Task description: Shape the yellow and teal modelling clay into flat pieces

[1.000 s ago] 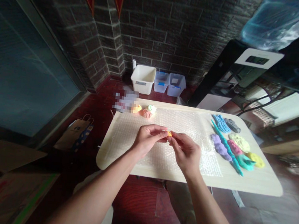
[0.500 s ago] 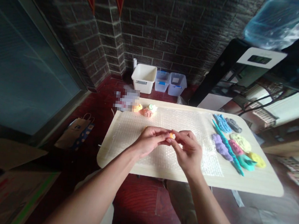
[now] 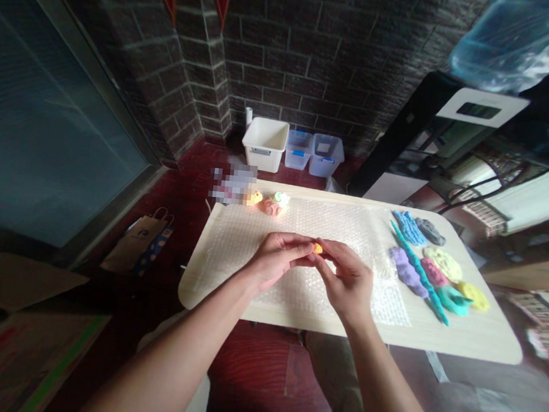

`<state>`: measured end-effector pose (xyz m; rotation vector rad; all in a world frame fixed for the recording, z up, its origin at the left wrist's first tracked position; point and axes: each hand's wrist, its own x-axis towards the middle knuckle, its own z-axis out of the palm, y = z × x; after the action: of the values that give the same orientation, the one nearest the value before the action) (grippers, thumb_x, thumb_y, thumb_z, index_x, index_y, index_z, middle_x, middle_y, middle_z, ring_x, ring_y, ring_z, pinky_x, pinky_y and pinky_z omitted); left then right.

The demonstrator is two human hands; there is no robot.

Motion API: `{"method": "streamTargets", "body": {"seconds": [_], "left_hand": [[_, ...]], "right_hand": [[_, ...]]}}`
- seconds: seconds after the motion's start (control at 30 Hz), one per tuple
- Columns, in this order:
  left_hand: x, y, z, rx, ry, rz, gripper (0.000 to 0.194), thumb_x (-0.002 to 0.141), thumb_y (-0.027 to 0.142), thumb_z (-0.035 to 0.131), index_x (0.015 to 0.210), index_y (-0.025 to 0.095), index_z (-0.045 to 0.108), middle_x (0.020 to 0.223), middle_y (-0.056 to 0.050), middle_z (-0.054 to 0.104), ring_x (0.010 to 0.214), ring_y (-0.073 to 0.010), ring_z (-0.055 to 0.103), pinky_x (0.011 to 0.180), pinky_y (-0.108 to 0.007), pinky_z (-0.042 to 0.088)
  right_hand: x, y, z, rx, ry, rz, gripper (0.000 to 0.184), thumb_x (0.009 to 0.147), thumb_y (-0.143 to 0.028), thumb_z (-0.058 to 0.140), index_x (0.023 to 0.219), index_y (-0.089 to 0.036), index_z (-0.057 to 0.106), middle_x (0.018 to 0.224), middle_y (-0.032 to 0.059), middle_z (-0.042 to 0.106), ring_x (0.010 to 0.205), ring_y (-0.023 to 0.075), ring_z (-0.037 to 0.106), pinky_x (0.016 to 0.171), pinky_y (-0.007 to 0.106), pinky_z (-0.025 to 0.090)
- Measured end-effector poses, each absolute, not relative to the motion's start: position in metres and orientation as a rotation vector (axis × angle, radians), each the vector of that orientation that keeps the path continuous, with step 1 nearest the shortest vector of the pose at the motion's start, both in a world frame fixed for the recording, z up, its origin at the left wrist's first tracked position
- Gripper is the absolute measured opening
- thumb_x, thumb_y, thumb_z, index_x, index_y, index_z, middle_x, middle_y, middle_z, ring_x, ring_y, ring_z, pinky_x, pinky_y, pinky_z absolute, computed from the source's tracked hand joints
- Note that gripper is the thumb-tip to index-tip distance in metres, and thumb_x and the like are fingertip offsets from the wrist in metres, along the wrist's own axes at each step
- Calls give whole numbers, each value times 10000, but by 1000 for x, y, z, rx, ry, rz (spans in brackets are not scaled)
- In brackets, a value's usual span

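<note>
My left hand (image 3: pixel 276 258) and my right hand (image 3: pixel 345 279) meet over the middle of a pale wooden table (image 3: pixel 461 334), above a sheet of bubble wrap (image 3: pixel 232 241). Both pinch a small orange lump of clay (image 3: pixel 317 248) between their fingertips. Small finished clay pieces (image 3: pixel 269 202) in yellow, pink and pale green sit at the table's far left edge. Flattened clay lumps (image 3: pixel 436 270) in blue, grey, purple, pink, yellow-green, teal and yellow lie on the right side of the table.
Behind the table stand a white bin (image 3: pixel 263 143) and two clear boxes with blue clips (image 3: pixel 313 153) against a dark brick wall. A paper bag (image 3: pixel 142 245) sits on the red floor at left. Cardboard (image 3: pixel 5 329) lies at lower left. A water dispenser (image 3: pixel 437 131) stands at right.
Both hands stay together on the orange clay, fingers shifting slightly as they work it. The view has drifted a little.
</note>
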<state>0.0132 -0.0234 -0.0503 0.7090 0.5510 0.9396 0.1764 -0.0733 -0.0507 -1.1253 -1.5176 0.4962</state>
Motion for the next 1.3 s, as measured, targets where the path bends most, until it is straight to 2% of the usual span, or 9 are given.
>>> {"method": "streamTargets", "body": {"seconds": [0.2,0.37,0.53,0.6,0.73,0.83,1.07,1.2,1.3], "left_hand": [[15,-23,-56,749,624,1033,313,672,334,991,873,146,842,855,-86,825,767,-185,767,770,-341,615],[20,-25,-59,878,640,1114,362,704,347,973,1001,171,863,993,-113,846,881,-207,782,854,-358,620],[18,-24,-58,883,636,1160,339,717,348,965,985,168,865,920,-110,844,770,-206,773,793,-379,627],[16,-23,-56,881,655,1131,325,710,359,967,939,152,864,891,-114,838,731,-192,756,765,-364,619],[16,-23,-55,831,640,1021,342,694,348,976,923,131,842,877,-106,826,701,-157,727,714,-314,596],[17,-24,-56,739,634,1007,344,662,312,994,885,132,804,819,-71,809,727,-159,738,747,-316,607],[18,-27,-57,754,653,985,338,767,390,919,928,105,832,911,-122,821,857,-204,761,889,-394,611],[16,-28,-55,741,643,916,326,706,317,959,914,100,835,941,-135,825,879,-221,765,915,-416,595],[15,-27,-55,728,656,922,324,691,275,964,934,99,842,938,-136,827,878,-217,766,922,-403,580]], "right_hand": [[175,-76,-48,-1131,-1465,546,205,953,-230,788,1134,-309,840,1021,51,829,919,222,764,820,390,609],[175,-74,-53,-1171,-1200,779,149,883,-317,863,1029,-290,870,876,32,830,704,185,717,670,343,604],[175,-71,-51,-1139,-1227,893,151,952,-377,786,929,-256,875,796,39,797,735,191,723,722,358,631],[176,-70,-49,-1114,-1235,862,125,932,-374,808,963,-268,865,888,46,804,814,199,745,759,358,647],[176,-71,-50,-1083,-1299,821,322,940,-404,799,1247,-307,792,1276,87,778,1147,254,757,964,437,654],[175,-73,-57,-1103,-1381,857,341,1000,-420,725,1308,-280,764,1309,105,785,1229,281,745,1057,497,619],[179,-73,-64,-1309,-1479,570,256,977,-375,747,1187,-243,809,1116,92,847,955,264,828,874,430,687],[180,-73,-57,-1398,-1580,357,190,946,-337,769,1092,-237,838,993,78,862,833,258,831,736,377,690],[178,-73,-54,-1378,-1672,279,223,953,-302,753,1152,-233,827,1028,87,858,853,261,828,773,402,689]]}}
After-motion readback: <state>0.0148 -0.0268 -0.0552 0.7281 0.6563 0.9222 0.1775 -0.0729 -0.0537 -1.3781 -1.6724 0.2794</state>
